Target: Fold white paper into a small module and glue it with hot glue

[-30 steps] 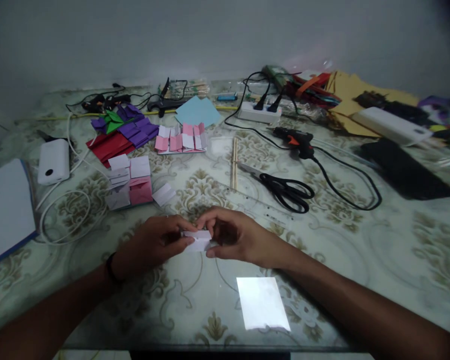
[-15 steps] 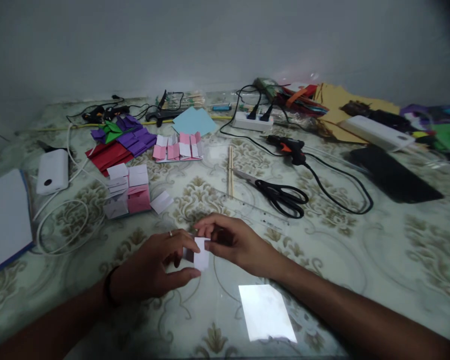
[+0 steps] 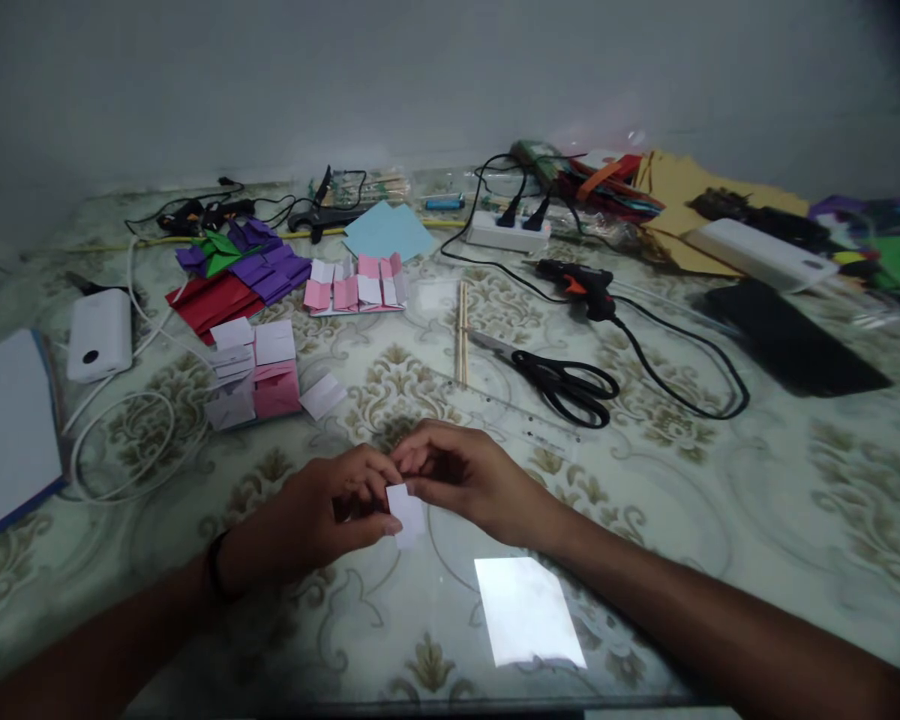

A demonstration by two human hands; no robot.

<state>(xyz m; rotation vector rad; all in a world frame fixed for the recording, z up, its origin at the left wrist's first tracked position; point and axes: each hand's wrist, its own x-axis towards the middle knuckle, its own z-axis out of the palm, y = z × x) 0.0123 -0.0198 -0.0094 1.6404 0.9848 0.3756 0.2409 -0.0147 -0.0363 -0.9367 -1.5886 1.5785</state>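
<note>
A small folded piece of white paper (image 3: 406, 518) is held between my two hands, just above the patterned tabletop. My left hand (image 3: 326, 508) pinches it from the left, the thumb on its lower edge and the bent fingers by its top. From the right, the thumb and fingers of my right hand (image 3: 484, 485) close on its upper corner. Some of the fingertips behind the paper are hidden. Ahead and to the left lie folded pink and white papers (image 3: 276, 388), with a loose white piece (image 3: 322, 396) beside them.
Black-handled scissors (image 3: 562, 385), wooden sticks (image 3: 463, 335) and a clear ruler (image 3: 510, 412) lie beyond my right hand. Farther back are a glue gun (image 3: 581, 285) and a power strip (image 3: 508, 231). A white power bank (image 3: 100, 335) with a looped cable sits left. A bright white patch (image 3: 529, 612) shows near the front.
My left fingers have curled in closer to my right fingertips at the top of the paper. Its left thumb has moved up slightly. The camera view has shifted a little.
</note>
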